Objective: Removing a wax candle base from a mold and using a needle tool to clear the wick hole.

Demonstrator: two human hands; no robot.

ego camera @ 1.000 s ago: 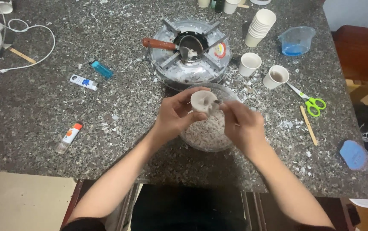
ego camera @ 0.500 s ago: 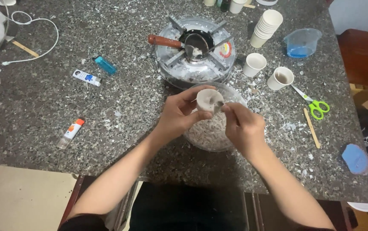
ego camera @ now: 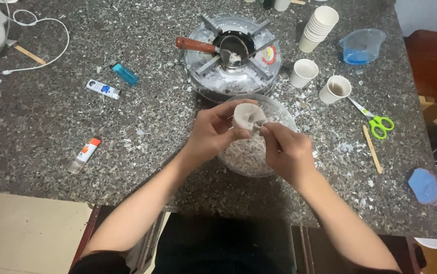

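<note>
Head view: left hand (ego camera: 213, 133) grips a small paper cup (ego camera: 246, 116) over the clear bowl (ego camera: 279, 109) of shreds. Right hand (ego camera: 287, 149), at the cup's 4 o'clock, has fingers (ego camera: 268, 131) pinched closed on its rim.

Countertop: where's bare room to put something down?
Free: the stretch left of the glass bowl, between the blue lighter and glue stick. Crowded: right of the stove, with paper cups and scissors.

On the granite counter there were two loose paper cups (ego camera: 304, 72) (ego camera: 334, 89), one stack of cups (ego camera: 319, 28), one pair of green scissors (ego camera: 376, 119), two wooden sticks (ego camera: 372, 148) (ego camera: 29, 55), two glue tubes (ego camera: 103, 89) (ego camera: 84, 155) and one blue lighter (ego camera: 125, 74).
</note>
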